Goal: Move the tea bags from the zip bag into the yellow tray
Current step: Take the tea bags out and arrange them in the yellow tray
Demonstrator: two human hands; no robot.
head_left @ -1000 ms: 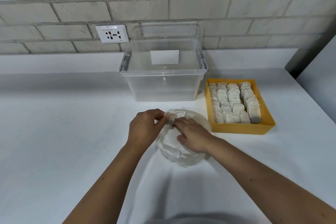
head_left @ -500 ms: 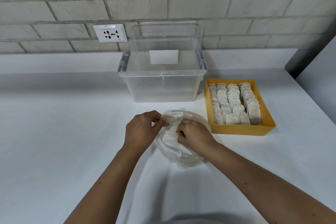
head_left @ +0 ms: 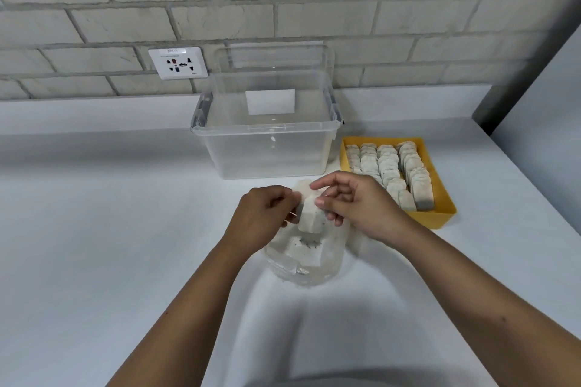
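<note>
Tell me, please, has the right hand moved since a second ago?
Yes. The right hand has lifted out of the zip bag, pinching a tea bag, and shifted right, toward the tray.

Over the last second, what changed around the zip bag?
The right hand drew a tea bag up out of the zip bag and pinches it above the opening. The left hand still grips the bag's edge. The yellow tray and clear bin stayed put.
</note>
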